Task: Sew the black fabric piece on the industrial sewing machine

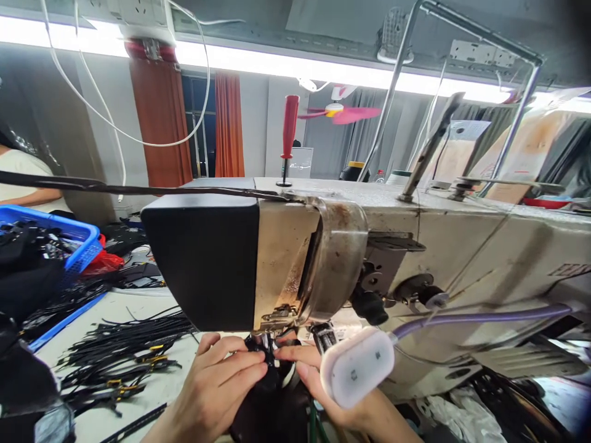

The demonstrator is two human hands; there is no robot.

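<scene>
Black fabric (270,409) lies under the head of an industrial sewing machine (289,258), and part of it hangs toward me. My left hand (221,378) is closed on its left side, fingers pressed together close to the needle area. From the right, my right hand (311,368) pinches the same fabric between index finger and thumb, its fingertips close to the left ones. A white oval lamp (357,367) on a purple flexible neck hides part of the right hand. The needle and the exact shape of the fabric piece are hard to make out.
Black straps (124,344), some with yellow parts, lie in a pile on the table at left. A blue basket (83,237) of black pieces stands behind them, near a person in a light top (30,172). A red-handled screwdriver (290,126) stands upright on the machine.
</scene>
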